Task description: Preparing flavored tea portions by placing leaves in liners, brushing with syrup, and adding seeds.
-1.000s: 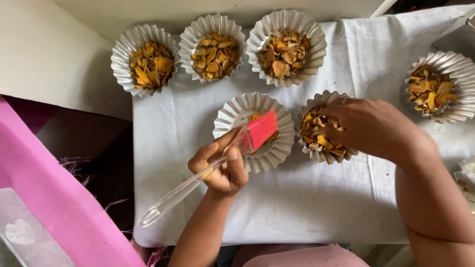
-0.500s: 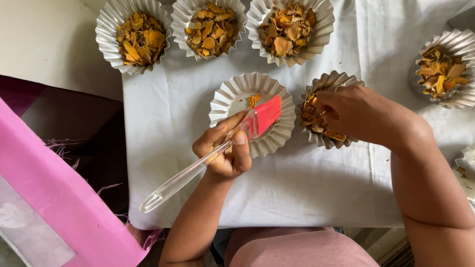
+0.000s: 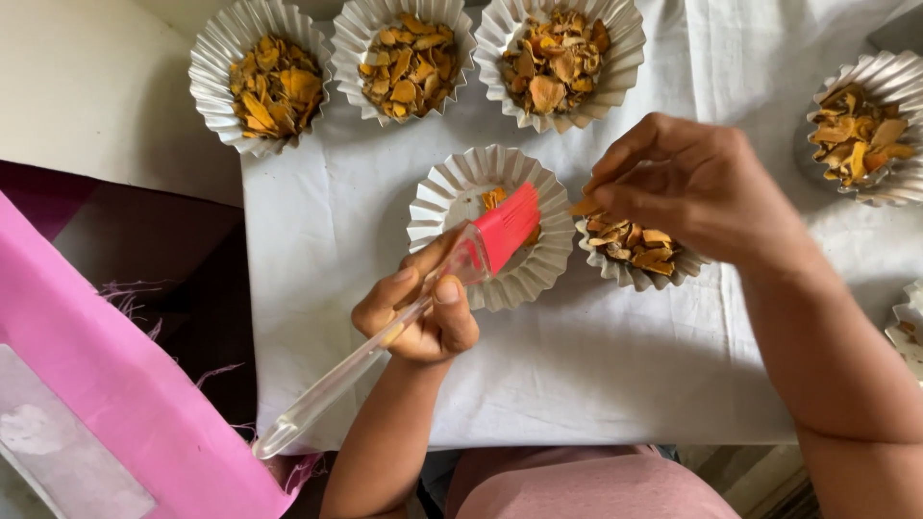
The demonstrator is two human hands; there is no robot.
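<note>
Holding the red brush (image 3: 507, 228) in my left grip (image 3: 418, 312) over a nearly empty paper cup (image 3: 490, 226), I pinched a dried orange chip (image 3: 584, 206) in my right grip (image 3: 687, 183). Five cups held chips; this one had barely any.

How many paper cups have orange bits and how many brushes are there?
Paper cups full of orange bits: 5 (one)
Nearly empty paper cup: 1
Cup edge at the right border: 1, contents unclear
Red brush in the left hand: 1
Total: 8
</note>
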